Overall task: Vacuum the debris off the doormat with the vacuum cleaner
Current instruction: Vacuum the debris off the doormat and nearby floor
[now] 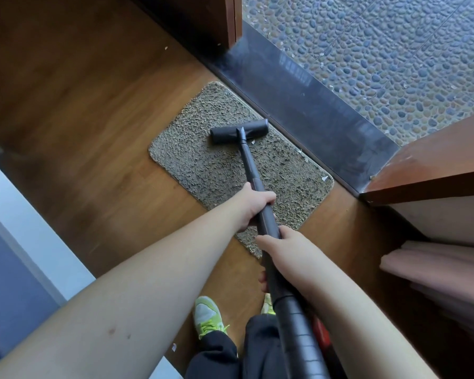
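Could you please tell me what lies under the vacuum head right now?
The vacuum head rests on the doormat. A pale scrap shows beside it; any debris beneath the head is covered.

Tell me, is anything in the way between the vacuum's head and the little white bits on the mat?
Nothing visible is. The vacuum head sits flat on the doormat, with one white scrap just beside it and another scrap near the mat's corner, open pile between.
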### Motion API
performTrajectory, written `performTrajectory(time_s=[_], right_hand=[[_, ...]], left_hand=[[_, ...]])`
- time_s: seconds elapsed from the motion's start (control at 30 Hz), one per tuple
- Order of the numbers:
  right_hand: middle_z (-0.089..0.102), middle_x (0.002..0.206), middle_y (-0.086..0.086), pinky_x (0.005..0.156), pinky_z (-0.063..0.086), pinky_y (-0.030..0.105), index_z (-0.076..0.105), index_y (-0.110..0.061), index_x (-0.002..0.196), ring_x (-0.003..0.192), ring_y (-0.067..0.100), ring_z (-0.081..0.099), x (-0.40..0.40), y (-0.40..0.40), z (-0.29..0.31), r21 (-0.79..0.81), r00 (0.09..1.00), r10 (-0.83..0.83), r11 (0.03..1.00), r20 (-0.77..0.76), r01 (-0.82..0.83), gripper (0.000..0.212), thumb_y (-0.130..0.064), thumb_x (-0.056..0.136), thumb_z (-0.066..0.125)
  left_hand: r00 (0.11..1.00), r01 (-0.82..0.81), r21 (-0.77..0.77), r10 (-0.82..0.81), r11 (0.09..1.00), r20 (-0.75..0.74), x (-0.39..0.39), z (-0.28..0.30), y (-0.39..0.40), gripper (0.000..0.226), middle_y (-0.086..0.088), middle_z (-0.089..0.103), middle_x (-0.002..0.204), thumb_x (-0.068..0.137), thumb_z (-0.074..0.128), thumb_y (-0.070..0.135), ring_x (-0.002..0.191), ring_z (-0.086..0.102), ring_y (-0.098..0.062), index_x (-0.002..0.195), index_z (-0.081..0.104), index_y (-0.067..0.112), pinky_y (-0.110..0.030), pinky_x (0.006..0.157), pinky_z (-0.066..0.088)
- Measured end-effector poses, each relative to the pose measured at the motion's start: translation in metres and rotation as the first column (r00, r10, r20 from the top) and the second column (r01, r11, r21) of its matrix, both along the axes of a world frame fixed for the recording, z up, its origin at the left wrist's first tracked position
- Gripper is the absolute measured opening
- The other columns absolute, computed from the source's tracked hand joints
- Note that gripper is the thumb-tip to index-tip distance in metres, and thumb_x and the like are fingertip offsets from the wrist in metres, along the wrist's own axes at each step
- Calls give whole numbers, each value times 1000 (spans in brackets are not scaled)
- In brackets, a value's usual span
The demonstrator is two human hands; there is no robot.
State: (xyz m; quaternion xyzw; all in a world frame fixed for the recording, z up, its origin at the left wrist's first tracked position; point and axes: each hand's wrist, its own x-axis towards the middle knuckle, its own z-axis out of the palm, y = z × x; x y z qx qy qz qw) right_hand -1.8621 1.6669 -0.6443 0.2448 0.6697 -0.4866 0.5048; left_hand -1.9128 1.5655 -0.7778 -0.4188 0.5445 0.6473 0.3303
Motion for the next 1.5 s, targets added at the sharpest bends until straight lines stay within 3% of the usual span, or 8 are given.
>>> performTrajectory(time_s=[0.1, 0.27, 0.47, 0.63, 0.77, 0.93, 1.4, 1.5], right_hand=[[49, 73, 14, 43, 49, 29, 48, -9, 100, 40, 21, 55, 6, 11, 10, 11, 1000, 9, 1000, -5, -9, 9, -15, 94, 50], [52, 75, 14, 42, 50, 28, 50, -11, 102, 42, 22, 56, 21, 23, 20, 44, 998, 64, 997, -5, -64, 9, -18, 96, 51], [52, 73, 13, 46, 52, 34, 49, -11, 104, 44, 27, 57, 33, 29, 25, 62, 994, 108, 992, -7, -107, 11, -18, 96, 51], [55, 53, 5, 56, 55, 44, 49, -13, 102, 49, 32, 59, 43, 34, 34, 70, 993, 116, 991, 4, -116, 11, -22, 95, 52], [60, 68, 10, 60, 57, 43, 48, -16, 99, 53, 28, 64, 54, 26, 37, 150, 981, 191, 971, -26, -185, 13, -27, 93, 51], [64, 94, 8, 80, 56, 39, 40, -20, 116, 87, 32, 68, 74, 8, 32, 250, 933, 351, 912, -73, -324, 29, -36, 92, 45], [68, 92, 12, 79, 58, 42, 44, -27, 108, 80, 31, 69, 89, 19, 35, 192, 927, 376, 909, 2, -369, 24, -38, 87, 49], [66, 81, 15, 65, 59, 39, 46, -25, 101, 64, 30, 67, 83, 26, 37, 130, 952, 305, 945, -11, -301, 14, -33, 90, 48]], left_hand=[[1000, 6, 4, -6, 1000, 9, 9, 1, 13, 69, -13, 54, 91, 83, 61, 10, 68, 59, -26, 143, 27, 12, -41, 68, 57], [999, 37, 17, -38, 999, 24, 28, 5, 24, 67, -18, 57, 102, 81, 62, 12, 75, 62, -31, 139, 28, 17, -47, 77, 59], [998, 55, 17, -56, 998, 31, 42, 9, 32, 83, -18, 58, 104, 83, 62, 15, 75, 64, -30, 150, 14, 20, -48, 78, 60], [998, 52, 42, -54, 998, 39, 53, 18, 37, 93, -12, 59, 95, 87, 60, 12, 70, 64, -26, 156, -1, 25, -46, 81, 60], [999, 30, 74, -33, 997, 39, 64, 22, 33, 67, -14, 56, 89, 86, 58, 8, 51, 62, -21, 143, 24, 14, -40, 66, 58], [1000, 27, 53, -27, 998, -4, 80, 29, 18, 37, -13, 51, 82, 89, 56, 6, 46, 58, -19, 120, 36, 9, -32, 52, 52], [999, -34, -32, 35, 999, 26, 113, 30, 19, 50, -15, 52, 89, 86, 59, 7, 45, 59, -21, 131, 36, 12, -30, 48, 52], [1000, -19, -41, 20, 999, 23, 103, 29, 22, 58, -16, 54, 93, 87, 60, 9, 45, 60, -21, 137, 31, 15, -31, 50, 53]])
